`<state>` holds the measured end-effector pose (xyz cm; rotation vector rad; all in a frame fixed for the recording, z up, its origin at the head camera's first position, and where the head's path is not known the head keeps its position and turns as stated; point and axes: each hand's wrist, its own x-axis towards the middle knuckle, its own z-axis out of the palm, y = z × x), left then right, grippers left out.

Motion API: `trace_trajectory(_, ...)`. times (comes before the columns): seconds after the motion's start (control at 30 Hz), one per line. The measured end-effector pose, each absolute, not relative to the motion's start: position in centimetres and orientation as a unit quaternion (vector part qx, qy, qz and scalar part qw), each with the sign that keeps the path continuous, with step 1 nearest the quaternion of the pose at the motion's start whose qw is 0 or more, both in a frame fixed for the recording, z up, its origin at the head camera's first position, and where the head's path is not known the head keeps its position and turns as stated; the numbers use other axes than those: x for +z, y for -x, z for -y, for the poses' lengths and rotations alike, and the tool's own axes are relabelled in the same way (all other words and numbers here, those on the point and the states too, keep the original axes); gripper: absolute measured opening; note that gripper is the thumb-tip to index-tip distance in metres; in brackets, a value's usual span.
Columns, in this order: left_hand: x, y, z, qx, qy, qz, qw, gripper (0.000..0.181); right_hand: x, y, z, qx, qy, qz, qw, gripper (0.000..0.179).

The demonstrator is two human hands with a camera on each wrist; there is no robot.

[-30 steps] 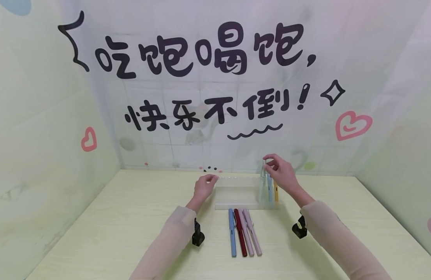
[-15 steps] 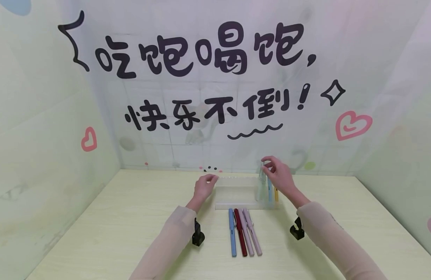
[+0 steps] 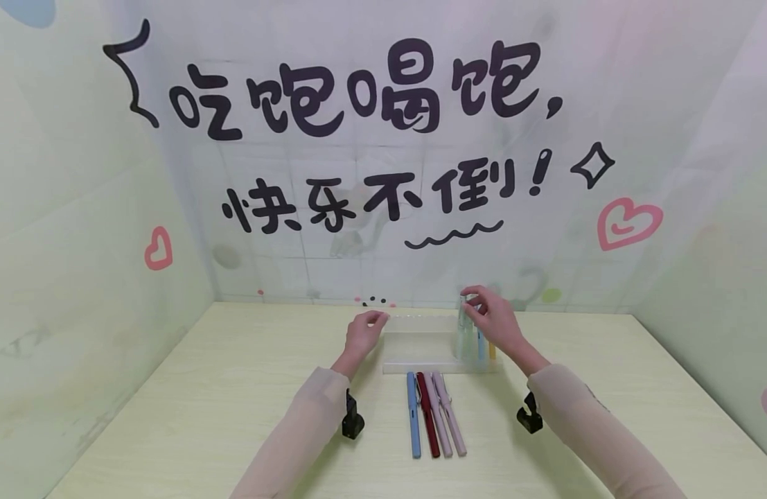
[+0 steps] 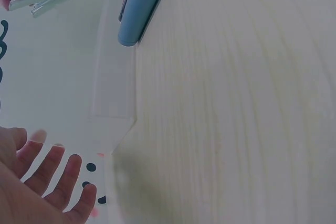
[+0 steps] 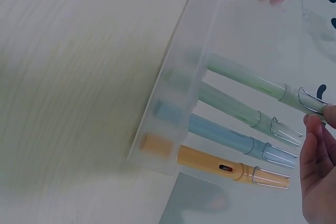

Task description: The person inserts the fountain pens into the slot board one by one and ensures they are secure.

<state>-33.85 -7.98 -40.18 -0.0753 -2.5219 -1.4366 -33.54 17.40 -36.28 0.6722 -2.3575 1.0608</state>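
I see a pale table (image 3: 233, 409) with a clear pen stand (image 3: 414, 366) near its back edge. The person's left hand (image 3: 363, 334) is at the stand's top left corner. Its thumb and pointing finger nip the corner, and the other fingers are spread apart.

The right hand (image 3: 495, 320) is up near the stand's right end. Its thumb and fingertips pinch the top of a green pen (image 5: 247, 78), close to the shiny clip. That pen stands almost straight up, and its bottom end shows dimly through the stand's cloudy front ledge.

Going from there to the stand's right edge come another green pen (image 5: 231, 104), a light blue pen (image 5: 220, 132) and an orange pen (image 5: 209, 162), all standing in a row.

Four more pens lie on the table, in front of the stand's front edge. From left to right they are a blue pen (image 3: 414, 423), a dark red pen (image 3: 429, 423) and two pink pens (image 3: 452, 424) side by side. Behind the table's back edge, big black writing (image 3: 408, 86) covers the wall.
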Motion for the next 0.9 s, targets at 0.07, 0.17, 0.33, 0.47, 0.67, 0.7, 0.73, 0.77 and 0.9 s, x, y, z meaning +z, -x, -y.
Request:
trace_trajectory(0.07, -40.19, 33.88, 7.99, -0.493, 0.025, 0.862, 0.117, 0.027, -36.24, 33.52, -17.42, 0.390, -0.243, 0.859, 0.227, 0.018)
trace_trajectory(0.17, -40.18, 33.85, 8.01, -0.493, 0.025, 0.862, 0.117, 0.027, -36.19, 33.49, -17.42, 0.397, -0.243, 0.858, 0.217, 0.018)
trace_trajectory(0.33, -40.21, 33.94, 8.04, -0.492, 0.025, 0.863, 0.114, 0.027, -36.31, 33.60, -17.42, 0.409, -0.244, 0.858, 0.194, 0.022)
trace_trajectory(0.47, -40.24, 34.01, 8.04, -0.494, 0.023, 0.862, 0.114, 0.027, -36.37, 33.68, -17.34, 0.417, -0.239, 0.857, 0.187, 0.024)
trace_trajectory(0.67, -40.27, 33.96, 8.04, -0.495, 0.026, 0.861, 0.117, 0.027, -36.45, 33.76, -17.24, 0.401, -0.240, 0.862, 0.197, 0.022)
trace_trajectory(0.7, -40.27, 33.95, 8.04, -0.495, 0.026, 0.861, 0.116, 0.027, -36.47, 33.77, -17.23, 0.392, -0.242, 0.864, 0.202, 0.022)
trace_trajectory(0.73, -40.27, 33.95, 8.04, -0.495, 0.026, 0.861, 0.116, 0.027, -36.49, 33.80, -17.23, 0.382, -0.245, 0.867, 0.208, 0.023)
trace_trajectory(0.77, -40.27, 33.96, 8.03, -0.494, 0.025, 0.861, 0.116, 0.027, -36.51, 33.83, -17.21, 0.372, -0.247, 0.869, 0.214, 0.023)
trace_trajectory(0.9, -40.26, 34.01, 8.00, -0.492, 0.024, 0.862, 0.116, 0.027, -36.66, 33.98, -17.19, 0.350, -0.255, 0.872, 0.231, 0.025)
